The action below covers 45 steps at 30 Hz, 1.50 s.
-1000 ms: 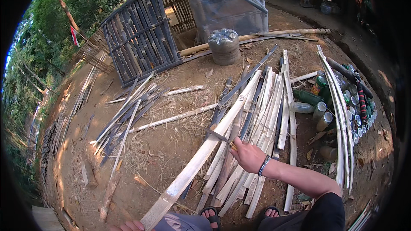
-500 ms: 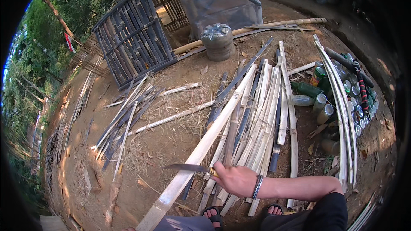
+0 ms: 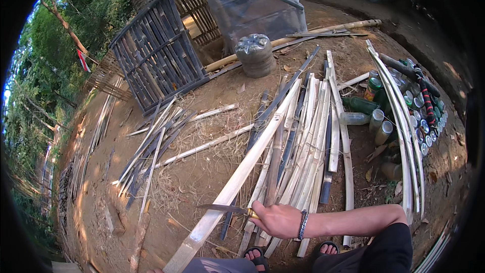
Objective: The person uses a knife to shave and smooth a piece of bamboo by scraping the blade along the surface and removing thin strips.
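Note:
A long pale bamboo strip (image 3: 242, 179) slants up from the lower edge, its far end over a pile of strips. My right hand (image 3: 279, 219), with a dark bracelet at the wrist, is closed round the yellowish handle of a knife (image 3: 222, 207). The dark blade lies crosswise on the strip's upper face, pointing left. Of my left hand (image 3: 155, 271) only a sliver shows at the bottom edge, at the raised near end of the strip; most of its fingers are out of sight.
Many split bamboo strips (image 3: 308, 146) lie ahead, with another bundle (image 3: 151, 146) and shavings to the left. Glass bottles (image 3: 376, 121) stand and lie at right beside long strips (image 3: 396, 106). Farther off are a slatted bamboo panel (image 3: 156, 50) and a plastic container (image 3: 255, 60).
The knife and my right hand have slid a little down the strip, nearer to me. The view has shifted slightly.

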Each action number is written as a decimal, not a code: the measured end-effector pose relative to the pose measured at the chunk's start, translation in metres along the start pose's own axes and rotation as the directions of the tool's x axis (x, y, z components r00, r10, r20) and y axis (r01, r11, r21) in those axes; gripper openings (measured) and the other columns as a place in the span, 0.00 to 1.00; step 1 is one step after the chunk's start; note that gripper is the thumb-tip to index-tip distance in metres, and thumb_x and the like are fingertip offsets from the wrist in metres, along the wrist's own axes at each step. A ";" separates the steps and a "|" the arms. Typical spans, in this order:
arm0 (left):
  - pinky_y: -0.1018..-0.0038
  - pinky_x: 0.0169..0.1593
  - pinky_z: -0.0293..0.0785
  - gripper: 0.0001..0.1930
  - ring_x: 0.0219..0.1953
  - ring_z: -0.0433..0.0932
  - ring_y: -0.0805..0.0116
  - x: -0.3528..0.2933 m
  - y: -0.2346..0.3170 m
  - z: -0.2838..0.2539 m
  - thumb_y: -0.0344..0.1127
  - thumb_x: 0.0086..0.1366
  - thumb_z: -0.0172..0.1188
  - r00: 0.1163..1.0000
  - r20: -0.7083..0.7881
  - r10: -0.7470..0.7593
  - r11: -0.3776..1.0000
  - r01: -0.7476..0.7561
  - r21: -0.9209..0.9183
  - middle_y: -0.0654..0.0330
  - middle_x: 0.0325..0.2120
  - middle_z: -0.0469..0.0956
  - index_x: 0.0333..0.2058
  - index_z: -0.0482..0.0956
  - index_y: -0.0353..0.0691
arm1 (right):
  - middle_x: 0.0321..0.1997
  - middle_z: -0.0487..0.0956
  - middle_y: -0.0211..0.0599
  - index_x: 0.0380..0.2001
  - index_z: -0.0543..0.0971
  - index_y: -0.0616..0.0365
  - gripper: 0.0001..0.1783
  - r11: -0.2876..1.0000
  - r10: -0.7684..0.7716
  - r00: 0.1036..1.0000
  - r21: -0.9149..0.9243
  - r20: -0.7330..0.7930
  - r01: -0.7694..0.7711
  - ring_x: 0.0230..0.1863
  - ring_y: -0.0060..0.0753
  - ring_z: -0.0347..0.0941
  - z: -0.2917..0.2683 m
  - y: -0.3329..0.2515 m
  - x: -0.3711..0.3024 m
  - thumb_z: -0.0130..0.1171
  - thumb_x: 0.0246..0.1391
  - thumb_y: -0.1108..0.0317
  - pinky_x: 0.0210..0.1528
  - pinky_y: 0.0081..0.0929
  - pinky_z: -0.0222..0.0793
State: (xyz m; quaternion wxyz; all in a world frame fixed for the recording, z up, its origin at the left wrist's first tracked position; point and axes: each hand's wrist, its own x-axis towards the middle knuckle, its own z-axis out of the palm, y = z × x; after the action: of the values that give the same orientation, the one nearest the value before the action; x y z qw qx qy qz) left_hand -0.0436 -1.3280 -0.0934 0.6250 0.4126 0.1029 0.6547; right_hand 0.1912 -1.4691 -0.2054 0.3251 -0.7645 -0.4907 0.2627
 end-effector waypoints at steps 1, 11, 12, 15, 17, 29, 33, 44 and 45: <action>0.72 0.26 0.60 0.13 0.14 0.60 0.71 -0.001 0.000 0.002 0.42 0.62 0.46 1.000 -0.009 -0.002 1.000 0.002 0.009 0.64 0.11 0.60 0.21 0.66 0.43 | 0.12 0.72 0.53 0.34 0.60 0.64 0.18 1.000 0.014 0.999 -0.017 -0.035 -0.014 0.18 0.61 0.73 -0.003 0.010 0.007 0.40 0.66 0.57 0.21 0.49 0.72; 0.72 0.27 0.60 0.14 0.13 0.57 0.71 -0.001 -0.001 0.007 0.41 0.60 0.44 0.998 -0.064 0.009 1.000 -0.008 0.017 0.65 0.09 0.56 0.17 0.62 0.45 | 0.16 0.74 0.57 0.36 0.60 0.63 0.16 0.997 0.076 0.997 -0.016 0.012 -0.076 0.21 0.61 0.74 -0.006 0.002 0.006 0.41 0.66 0.58 0.24 0.50 0.72; 0.72 0.26 0.60 0.14 0.13 0.57 0.71 -0.002 -0.001 0.008 0.41 0.60 0.44 0.999 -0.054 0.007 1.000 -0.006 0.023 0.65 0.09 0.56 0.17 0.62 0.45 | 0.16 0.74 0.56 0.36 0.60 0.63 0.16 0.993 0.107 0.994 -0.044 -0.017 -0.108 0.21 0.60 0.75 -0.008 0.006 0.007 0.41 0.66 0.58 0.23 0.49 0.72; 0.72 0.26 0.60 0.13 0.13 0.57 0.71 -0.006 -0.003 0.014 0.42 0.60 0.45 0.999 -0.047 -0.007 1.000 0.008 0.015 0.64 0.09 0.56 0.18 0.63 0.45 | 0.16 0.75 0.54 0.36 0.60 0.64 0.16 0.970 0.193 0.958 -0.107 -0.212 -0.219 0.20 0.57 0.75 -0.024 0.068 0.021 0.40 0.66 0.58 0.22 0.47 0.73; 0.72 0.27 0.60 0.13 0.13 0.57 0.71 -0.012 -0.006 0.017 0.42 0.60 0.45 0.997 -0.063 -0.048 0.998 0.045 -0.042 0.64 0.09 0.56 0.18 0.64 0.44 | 0.16 0.75 0.51 0.38 0.59 0.66 0.17 0.949 0.235 0.895 -0.110 -0.380 -0.296 0.19 0.55 0.75 -0.033 0.138 0.027 0.39 0.66 0.59 0.22 0.45 0.73; 0.72 0.26 0.60 0.13 0.12 0.57 0.71 -0.011 -0.003 0.012 0.41 0.60 0.45 0.999 -0.031 -0.015 0.997 0.012 -0.075 0.64 0.09 0.58 0.19 0.65 0.44 | 0.11 0.71 0.48 0.34 0.58 0.62 0.18 0.966 0.139 0.894 -0.141 -0.426 -0.217 0.16 0.55 0.72 -0.032 0.150 0.029 0.37 0.68 0.55 0.20 0.45 0.71; 0.72 0.25 0.59 0.13 0.12 0.57 0.72 -0.006 0.003 0.007 0.42 0.61 0.44 0.998 -0.045 0.035 0.999 -0.035 0.005 0.64 0.09 0.58 0.20 0.65 0.44 | 0.10 0.70 0.46 0.34 0.57 0.63 0.19 0.999 0.019 0.997 0.046 -0.073 -0.016 0.14 0.54 0.71 -0.002 0.034 0.014 0.37 0.68 0.55 0.20 0.46 0.71; 0.74 0.22 0.57 0.13 0.12 0.57 0.72 -0.006 0.004 -0.004 0.42 0.61 0.45 0.999 -0.019 0.038 0.996 -0.040 -0.083 0.64 0.08 0.57 0.20 0.64 0.44 | 0.16 0.74 0.53 0.35 0.60 0.66 0.19 0.978 0.205 0.968 0.074 -0.141 -0.196 0.20 0.56 0.74 -0.020 0.087 0.030 0.35 0.68 0.56 0.22 0.44 0.72; 0.74 0.22 0.57 0.13 0.12 0.57 0.72 -0.006 0.003 -0.002 0.42 0.61 0.45 0.999 -0.009 0.036 0.996 -0.037 -0.079 0.64 0.08 0.57 0.20 0.64 0.44 | 0.15 0.74 0.52 0.35 0.59 0.64 0.19 0.984 0.141 0.989 0.116 -0.048 -0.134 0.19 0.56 0.74 -0.004 0.064 0.020 0.35 0.68 0.56 0.22 0.45 0.72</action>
State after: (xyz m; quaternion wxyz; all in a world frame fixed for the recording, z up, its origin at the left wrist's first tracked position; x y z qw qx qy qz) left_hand -0.0480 -1.3332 -0.0950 0.6284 0.3870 0.0716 0.6710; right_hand 0.2385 -1.4717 -0.2528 0.3622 -0.7842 -0.4119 0.2902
